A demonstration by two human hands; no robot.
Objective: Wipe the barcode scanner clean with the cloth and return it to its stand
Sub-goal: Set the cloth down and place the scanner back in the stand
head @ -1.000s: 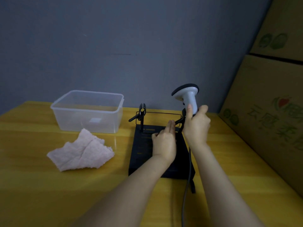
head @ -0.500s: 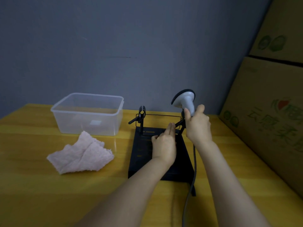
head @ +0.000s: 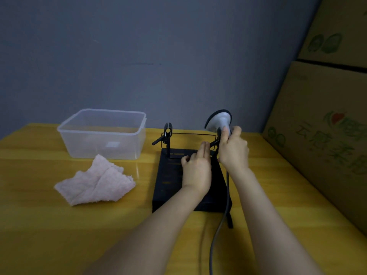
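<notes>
Right hand (head: 234, 149) wrapped tight around scanner (head: 219, 122) handle; left hand (head: 196, 167) flat, fingers extended, holding nothing.
Scanner upright at the right rear clip of the black stand (head: 174, 175), left palm on the stand base. Pink cloth (head: 95, 181) lies on the table (head: 39, 225), left of the stand.

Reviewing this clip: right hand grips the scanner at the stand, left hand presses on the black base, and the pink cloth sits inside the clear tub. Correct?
Not quite. In the head view the pink cloth lies on the table in front of the clear tub, not inside. The right hand does grip the scanner; the left hand presses the black base.
</notes>
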